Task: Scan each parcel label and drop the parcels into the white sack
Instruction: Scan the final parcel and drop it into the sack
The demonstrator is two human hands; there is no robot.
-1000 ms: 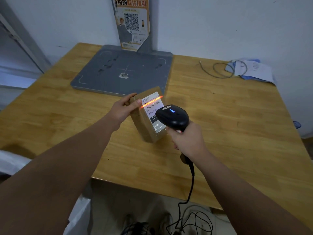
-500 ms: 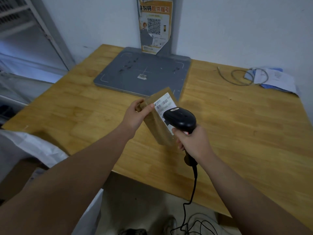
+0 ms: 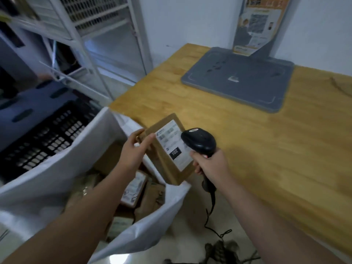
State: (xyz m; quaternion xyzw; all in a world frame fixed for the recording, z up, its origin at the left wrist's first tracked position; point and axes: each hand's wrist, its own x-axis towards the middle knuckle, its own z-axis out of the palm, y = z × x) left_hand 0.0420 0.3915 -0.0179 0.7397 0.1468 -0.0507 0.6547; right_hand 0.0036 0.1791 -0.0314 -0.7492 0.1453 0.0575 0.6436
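My left hand [image 3: 136,149] grips the top left corner of a brown cardboard parcel [image 3: 162,159] with a white label [image 3: 174,144] facing me. The parcel hangs tilted over the table's left edge, above the open mouth of the white sack [image 3: 57,172]. Several brown parcels [image 3: 133,189] lie inside the sack. My right hand [image 3: 209,164] holds a black barcode scanner [image 3: 199,141] by its handle, its head right beside the label. The scanner's cable [image 3: 211,212] drops to the floor.
The wooden table [image 3: 266,140] carries a grey scale pad [image 3: 238,79] with a poster [image 3: 255,23] standing behind it. A black slotted crate [image 3: 43,130] sits left of the sack, white metal shelving [image 3: 76,35] behind. Tangled cables [image 3: 224,248] lie on the floor.
The red scan line on the label has gone out. Both hands moved left with the parcel and scanner, from over the table to its left edge above the sack; the view swung left.
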